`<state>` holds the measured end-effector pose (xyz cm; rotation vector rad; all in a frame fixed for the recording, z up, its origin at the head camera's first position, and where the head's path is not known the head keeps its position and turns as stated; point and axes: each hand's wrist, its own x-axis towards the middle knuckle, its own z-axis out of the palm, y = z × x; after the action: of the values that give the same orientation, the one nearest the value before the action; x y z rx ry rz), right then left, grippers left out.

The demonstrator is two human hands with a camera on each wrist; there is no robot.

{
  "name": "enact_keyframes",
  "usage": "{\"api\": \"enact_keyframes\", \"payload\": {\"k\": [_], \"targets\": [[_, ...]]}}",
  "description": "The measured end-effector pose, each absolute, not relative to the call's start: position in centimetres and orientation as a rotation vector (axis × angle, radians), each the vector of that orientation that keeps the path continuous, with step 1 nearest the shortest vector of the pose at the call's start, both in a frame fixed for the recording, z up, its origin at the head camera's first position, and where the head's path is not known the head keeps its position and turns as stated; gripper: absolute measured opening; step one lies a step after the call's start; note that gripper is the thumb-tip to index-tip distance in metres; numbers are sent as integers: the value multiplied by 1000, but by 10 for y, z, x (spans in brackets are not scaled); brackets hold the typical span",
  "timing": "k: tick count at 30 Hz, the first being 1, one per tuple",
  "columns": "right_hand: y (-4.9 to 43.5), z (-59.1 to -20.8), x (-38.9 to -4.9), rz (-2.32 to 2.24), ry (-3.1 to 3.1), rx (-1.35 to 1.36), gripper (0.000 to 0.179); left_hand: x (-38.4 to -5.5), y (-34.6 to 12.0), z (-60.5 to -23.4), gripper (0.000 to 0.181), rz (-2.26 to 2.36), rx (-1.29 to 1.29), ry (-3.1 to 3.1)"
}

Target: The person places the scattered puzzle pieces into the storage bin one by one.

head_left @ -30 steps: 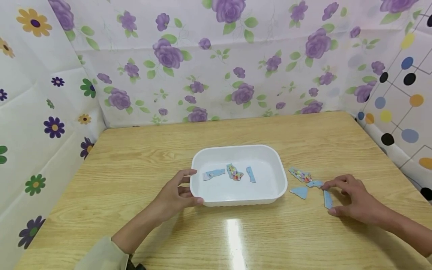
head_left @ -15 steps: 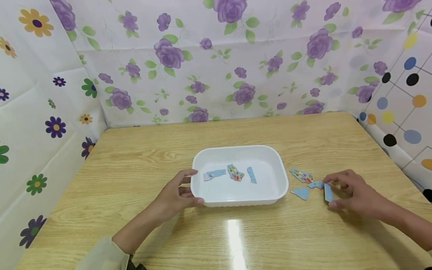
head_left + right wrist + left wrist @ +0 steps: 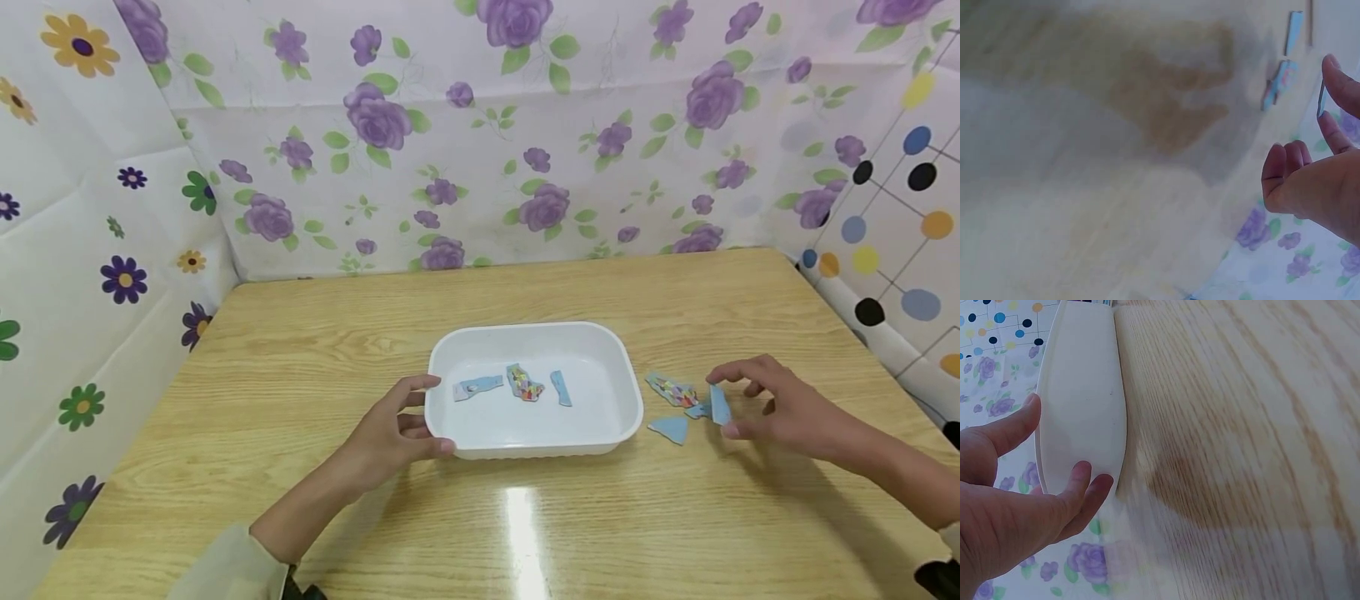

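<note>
My left hand (image 3: 390,437) holds the left end of a white plastic tray (image 3: 532,451). In the left wrist view, the thumb lies at the rim and the curled fingers meet the outer side wall (image 3: 1082,394). My right hand (image 3: 783,412) pinches a narrow light-blue puzzle piece (image 3: 719,405) by its two ends, tilted above the table. The right wrist view shows this held piece edge-on between thumb and finger. Below and left of that hand lie a multicoloured piece (image 3: 672,390), a small blue piece (image 3: 697,411) partly covered by the held one, and a blue triangular piece (image 3: 670,429).
Inside the tray are a long blue piece (image 3: 477,387), a multicoloured piece (image 3: 523,383) and a narrow blue piece (image 3: 560,388). Everything stands on a wooden table (image 3: 337,333), with flower-printed sheeting (image 3: 480,167) behind it and patterned sheets along both sides.
My right hand has lifted the narrow blue puzzle piece off the table, tipped it up and carried it slightly left and away from me. The left hand and tray stay put.
</note>
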<state>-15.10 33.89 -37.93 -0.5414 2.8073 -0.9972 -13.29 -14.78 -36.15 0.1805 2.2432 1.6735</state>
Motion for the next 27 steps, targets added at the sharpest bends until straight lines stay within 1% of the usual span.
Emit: {"api": "enact_keyframes", "payload": {"k": [14,27], "targets": [[319,-356,-165,-1057,2748,-508,57,-133,-148,-362,86,1670,193,2239],[301,-330,-180,-1059,2741,-557,56,-133,-148,-362,85,1666,181,2246]]}}
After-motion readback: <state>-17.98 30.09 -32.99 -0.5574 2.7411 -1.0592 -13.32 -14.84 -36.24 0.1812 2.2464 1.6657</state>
